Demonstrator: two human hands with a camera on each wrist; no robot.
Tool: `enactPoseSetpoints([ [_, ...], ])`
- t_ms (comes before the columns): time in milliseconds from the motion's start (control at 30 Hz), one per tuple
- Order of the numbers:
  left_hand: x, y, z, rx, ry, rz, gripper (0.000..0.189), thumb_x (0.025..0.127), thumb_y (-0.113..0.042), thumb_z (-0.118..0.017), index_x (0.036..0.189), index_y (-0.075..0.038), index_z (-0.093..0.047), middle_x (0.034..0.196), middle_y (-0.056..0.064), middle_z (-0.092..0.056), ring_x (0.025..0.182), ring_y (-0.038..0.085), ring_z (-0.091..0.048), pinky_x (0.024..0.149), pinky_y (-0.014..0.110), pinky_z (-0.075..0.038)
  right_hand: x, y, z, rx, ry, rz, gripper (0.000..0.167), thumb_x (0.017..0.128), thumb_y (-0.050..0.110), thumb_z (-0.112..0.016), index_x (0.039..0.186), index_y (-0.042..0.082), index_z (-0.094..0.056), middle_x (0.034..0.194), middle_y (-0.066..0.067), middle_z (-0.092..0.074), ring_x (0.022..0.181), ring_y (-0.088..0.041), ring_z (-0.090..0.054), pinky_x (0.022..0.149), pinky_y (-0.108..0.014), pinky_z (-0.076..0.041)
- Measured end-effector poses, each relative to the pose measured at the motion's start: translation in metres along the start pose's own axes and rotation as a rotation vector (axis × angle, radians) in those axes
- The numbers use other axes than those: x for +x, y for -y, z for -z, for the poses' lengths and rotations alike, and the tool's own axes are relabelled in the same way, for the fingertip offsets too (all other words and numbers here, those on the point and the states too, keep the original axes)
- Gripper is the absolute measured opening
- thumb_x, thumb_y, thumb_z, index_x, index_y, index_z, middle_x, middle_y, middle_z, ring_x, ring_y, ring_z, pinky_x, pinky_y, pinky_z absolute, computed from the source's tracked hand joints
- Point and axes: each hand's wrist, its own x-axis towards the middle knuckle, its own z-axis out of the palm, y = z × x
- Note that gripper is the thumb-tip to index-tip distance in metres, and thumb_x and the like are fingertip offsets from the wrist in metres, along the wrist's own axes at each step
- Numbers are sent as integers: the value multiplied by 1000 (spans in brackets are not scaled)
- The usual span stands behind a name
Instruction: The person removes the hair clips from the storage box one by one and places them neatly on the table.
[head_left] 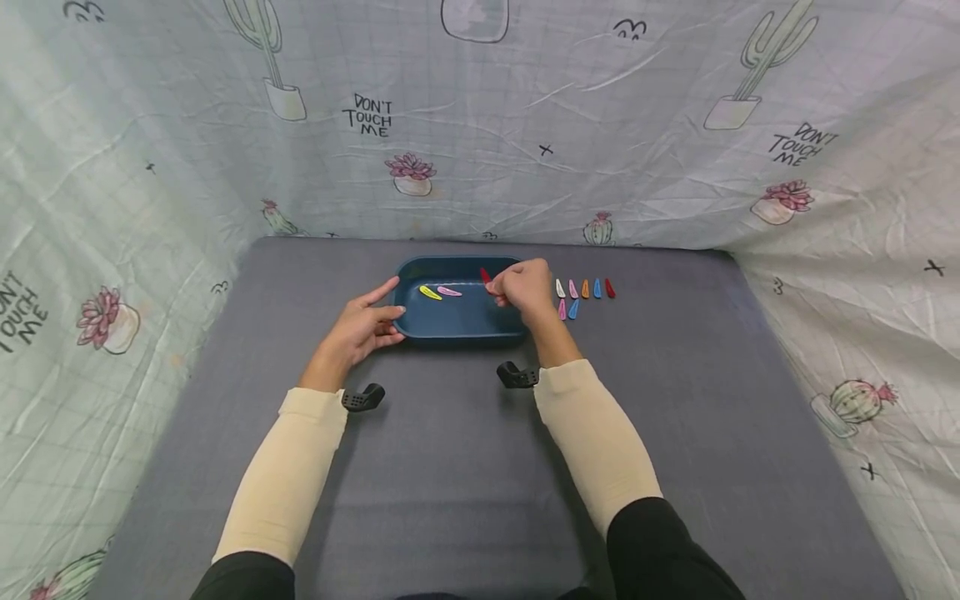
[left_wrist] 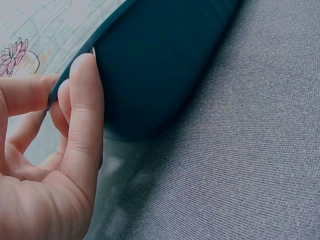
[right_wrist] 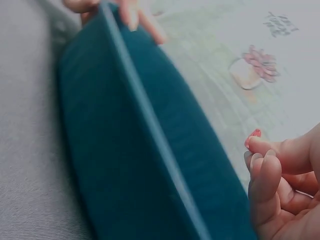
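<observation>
A dark blue tray (head_left: 465, 323) lies on the grey table. The left hand (head_left: 362, 330) pinches its left rim between thumb and fingers, as the left wrist view also shows. Over the tray's right part, the right hand (head_left: 528, 287) pinches a small red hair clip (head_left: 485, 274) at the fingertips; in the right wrist view only the tip of this clip (right_wrist: 256, 133) shows. A yellow hair clip (head_left: 430, 292) and a pink hair clip (head_left: 449, 292) lie in the tray, side by side, left of the right hand.
Right of the tray, more clips lie in two rows: white (head_left: 560, 288), pink (head_left: 573, 289), orange (head_left: 585, 289), blue (head_left: 597, 288) and red (head_left: 610, 288) behind, pink (head_left: 562, 309) and blue (head_left: 573, 309) in front. A patterned cloth (head_left: 480, 183) borders the table (head_left: 442, 467).
</observation>
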Motion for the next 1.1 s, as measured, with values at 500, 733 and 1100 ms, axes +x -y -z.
enactPoseSetpoints([
  [500,0,-3,1,3,6,-8,66,102,-12,-68,154,-47,-47,98,5,-56,64,11,-58,69,29,-63,-3,-2,38,121,-97,-11,7,88,-2,-75,84,-7,-78,70,-3,-71,51,-10,-60,57,-27,-59],
  [733,-2,-1,2,14,8,-8,67,102,-12,-67,156,-46,-45,96,5,-56,63,11,-58,67,29,-63,-3,-9,54,159,-135,-60,8,88,-1,-75,82,-4,-81,66,-1,-70,49,-11,-60,58,-32,-58],
  [1100,-1,0,1,17,16,-17,68,102,-12,-67,156,-45,-44,96,6,-55,63,11,-58,67,28,-63,-1,-27,81,221,-187,-89,12,88,-5,-73,79,-2,-79,64,-1,-70,45,-8,-57,52,-27,-57],
])
